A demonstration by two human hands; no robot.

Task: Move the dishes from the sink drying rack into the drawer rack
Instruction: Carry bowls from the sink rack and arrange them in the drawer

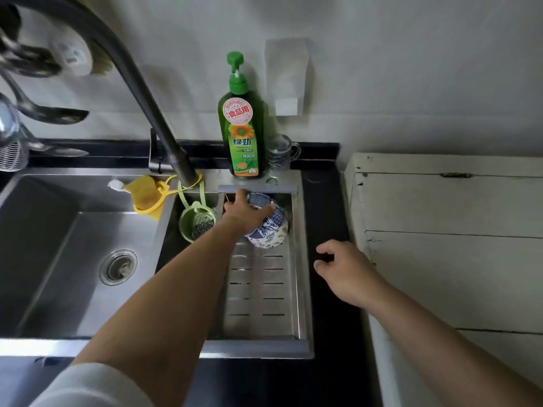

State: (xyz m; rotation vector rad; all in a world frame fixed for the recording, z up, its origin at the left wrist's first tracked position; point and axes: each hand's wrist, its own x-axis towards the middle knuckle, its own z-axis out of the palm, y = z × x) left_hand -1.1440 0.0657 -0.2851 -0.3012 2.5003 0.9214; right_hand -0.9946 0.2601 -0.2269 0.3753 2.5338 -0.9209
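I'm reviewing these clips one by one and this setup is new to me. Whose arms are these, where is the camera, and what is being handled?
There is no machine here: a person wears one wide-angle camera on the head, looking down at their own arms. The left hand reaches into the steel drying rack set over the sink and closes on the blue-patterned bowls stacked upside down. The right hand hovers empty over the dark counter. A green soap bottle stands behind the rack.

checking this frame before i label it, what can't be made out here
- How many bowls are stacked upside down in the drying rack: the left hand covers their tops.
- The drawer rack: not in the head view.
- Hanging utensils at the left edge: blurred and cut off.
- The right hand: its palm faces down, hidden.
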